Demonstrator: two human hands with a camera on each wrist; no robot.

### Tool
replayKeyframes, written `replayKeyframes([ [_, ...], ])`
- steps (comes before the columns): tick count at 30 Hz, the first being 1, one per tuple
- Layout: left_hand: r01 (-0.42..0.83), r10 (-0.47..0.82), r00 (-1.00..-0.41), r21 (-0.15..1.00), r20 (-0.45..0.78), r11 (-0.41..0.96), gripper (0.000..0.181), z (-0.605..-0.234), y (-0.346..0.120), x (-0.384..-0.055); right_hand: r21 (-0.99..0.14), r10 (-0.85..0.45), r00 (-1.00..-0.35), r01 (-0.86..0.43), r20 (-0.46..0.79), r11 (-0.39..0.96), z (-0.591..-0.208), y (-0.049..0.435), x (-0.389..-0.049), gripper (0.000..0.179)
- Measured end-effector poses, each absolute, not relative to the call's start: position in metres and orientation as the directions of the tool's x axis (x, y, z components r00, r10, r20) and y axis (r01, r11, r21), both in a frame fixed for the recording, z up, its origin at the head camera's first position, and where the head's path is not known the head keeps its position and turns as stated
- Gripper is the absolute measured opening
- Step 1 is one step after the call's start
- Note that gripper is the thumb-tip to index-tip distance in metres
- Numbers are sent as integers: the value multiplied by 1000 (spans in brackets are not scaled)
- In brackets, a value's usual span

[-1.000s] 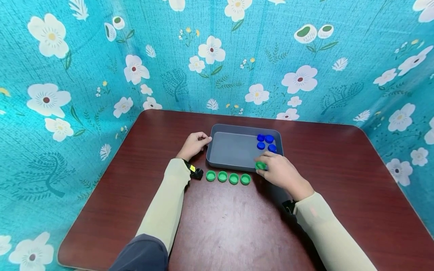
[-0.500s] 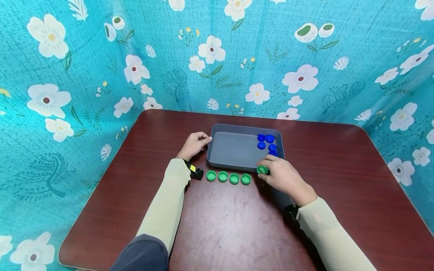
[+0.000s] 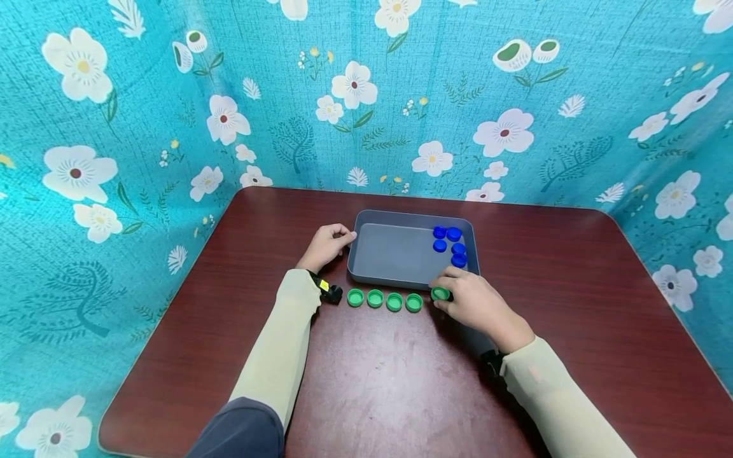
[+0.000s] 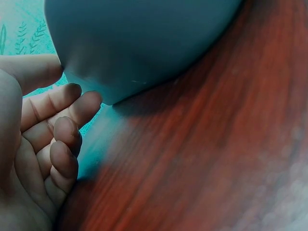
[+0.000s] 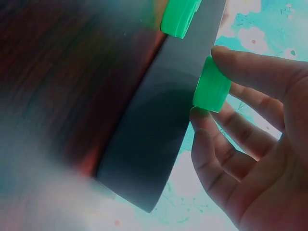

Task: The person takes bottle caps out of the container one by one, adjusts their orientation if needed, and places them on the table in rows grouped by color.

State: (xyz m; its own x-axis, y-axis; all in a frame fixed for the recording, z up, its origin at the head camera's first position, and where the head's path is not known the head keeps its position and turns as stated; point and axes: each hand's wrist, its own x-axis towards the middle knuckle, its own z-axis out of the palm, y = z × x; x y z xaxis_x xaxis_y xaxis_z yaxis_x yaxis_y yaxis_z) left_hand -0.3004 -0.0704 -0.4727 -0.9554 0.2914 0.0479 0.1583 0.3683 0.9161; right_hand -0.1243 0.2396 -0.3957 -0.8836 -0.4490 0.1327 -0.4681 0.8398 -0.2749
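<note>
Head view: over the last second the right hand (image 3: 478, 302) has drawn its held green cap (image 3: 439, 294) slightly toward the person, from over the near wall of the grey tray (image 3: 395, 245), bringing a fifth blue cap into sight. Thumb and fingers pinch the cap, now just right of a row of four green caps (image 3: 394, 302) on the dark red table (image 3: 372, 388). Five blue caps (image 3: 459, 260) lie in the tray's right part. The left hand (image 3: 326, 246) stays at the tray's left edge. Behind hangs a turquoise flowered cloth (image 3: 286, 95).

Left wrist view: the left thumb tip touches the tray's edge; the other fingers bend loosely, well apart from the thumb.

Right wrist view: thumb and fingertips hold the cap by its sides; whether it touches the table cannot be told. Another green cap is near it.
</note>
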Motion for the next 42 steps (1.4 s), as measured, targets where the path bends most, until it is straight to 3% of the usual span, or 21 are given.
replayKeyframes([
  [42, 159, 289, -956, 906, 42, 393, 27, -472, -70, -301, -176, -487, -868, -496, 95, 850, -410, 234, -113, 28],
])
